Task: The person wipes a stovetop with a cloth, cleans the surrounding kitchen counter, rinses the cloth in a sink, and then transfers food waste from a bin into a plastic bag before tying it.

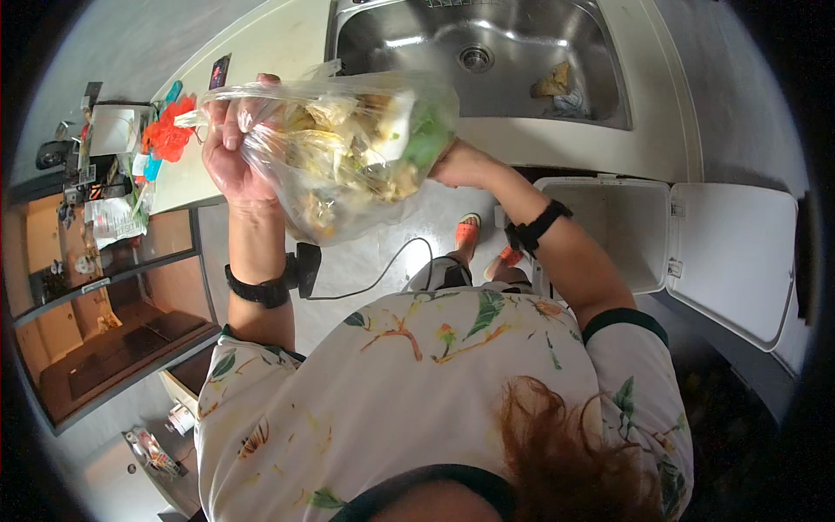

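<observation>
A clear plastic bag [355, 140] filled with food scraps, among them yellowish, white and green pieces, is held up in front of me. My left hand [238, 153] grips its gathered end, with the film bunched between the fingers. At the opposite end my right hand [456, 163] holds the bag from the side and below. The bag hides most of the right fingers. It hangs tilted sideways, over the counter's front edge and the floor.
Beyond the bag is a stainless steel sink [417, 55] with crumpled scraps [558, 88] inside. A white bin [600, 228] stands at the right, its lid [734, 261] swung out. A phone [220, 70] and an orange-red plastic bag [171, 134] lie on the left counter. A cable [391, 264] dangles below.
</observation>
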A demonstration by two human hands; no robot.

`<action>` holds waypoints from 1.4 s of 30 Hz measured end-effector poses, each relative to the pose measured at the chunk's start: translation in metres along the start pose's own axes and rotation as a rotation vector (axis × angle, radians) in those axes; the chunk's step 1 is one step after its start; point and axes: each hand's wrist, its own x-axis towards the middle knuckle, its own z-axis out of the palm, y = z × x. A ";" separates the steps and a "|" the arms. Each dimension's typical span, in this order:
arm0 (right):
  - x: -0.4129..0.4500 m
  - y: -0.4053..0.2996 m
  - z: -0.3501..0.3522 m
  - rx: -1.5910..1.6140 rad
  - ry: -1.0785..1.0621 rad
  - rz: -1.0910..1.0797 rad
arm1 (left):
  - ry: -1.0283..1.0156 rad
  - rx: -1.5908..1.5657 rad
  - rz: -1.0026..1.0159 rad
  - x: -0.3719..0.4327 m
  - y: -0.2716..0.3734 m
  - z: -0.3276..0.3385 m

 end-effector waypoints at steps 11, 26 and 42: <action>0.034 0.048 0.063 0.616 0.214 -0.025 | -0.084 0.163 -0.023 -0.016 -0.005 0.029; -0.027 0.021 -0.024 1.516 0.316 0.039 | -0.185 0.110 -0.172 -0.019 0.018 -0.031; -0.069 -0.134 -0.110 0.224 0.707 -0.336 | -0.394 0.619 -0.154 -0.006 -0.013 -0.018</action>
